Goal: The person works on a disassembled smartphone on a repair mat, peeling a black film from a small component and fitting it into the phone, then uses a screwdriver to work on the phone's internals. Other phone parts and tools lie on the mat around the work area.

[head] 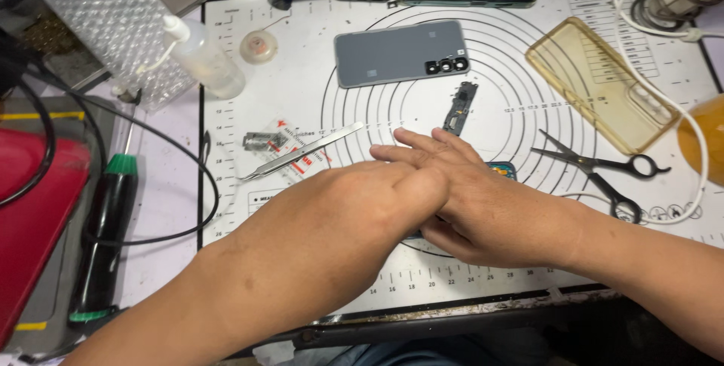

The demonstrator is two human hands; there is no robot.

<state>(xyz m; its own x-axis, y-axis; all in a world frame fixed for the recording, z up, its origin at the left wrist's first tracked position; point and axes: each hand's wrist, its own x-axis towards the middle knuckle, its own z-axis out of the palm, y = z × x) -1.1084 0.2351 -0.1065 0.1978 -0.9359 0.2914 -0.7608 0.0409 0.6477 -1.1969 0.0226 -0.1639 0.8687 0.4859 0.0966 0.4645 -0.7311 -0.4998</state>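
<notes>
Phone (pixel 504 170) lies on the white mat (pixel 317 94) mid-desk, almost all hidden under the two hands; only a teal corner with an orange bit shows, just right of the right hand's knuckles. Its long axis can't be read from what shows.

Right hand (pixel 483 211) lies flat over the phone, fingers (pixel 422 139) stretched out and close together, pointing up-left, palm down; whether it grips anything underneath, cannot tell. Left hand (pixel 392 192) comes in from lower left and rests across the back of the right hand, fingers curled under and hidden, so open or closed cannot be told, nothing seen held. The right hand is the one nearer the phone, right on top of it; the left sits one layer above.

Outward: a small black part (pixel 460 108) lies just beyond the right fingertips, long axis near upright. Grey back cover (pixel 400 53) further up, long axis left-right, camera end to the right. Tweezers (pixel 302 152) left of the hands, lying diagonally over a red-white packet (pixel 290 151). Scissors (pixel 603 170) right of the hands, slightly open, handles to the right. Clear yellowed case (pixel 603 83) upper right, tilted. Squeeze bottle (pixel 204 55) upper left on its side, near bubble wrap (pixel 105 19). Green-black screwdriver (pixel 105 238) off the mat at left, long axis near upright.
</notes>
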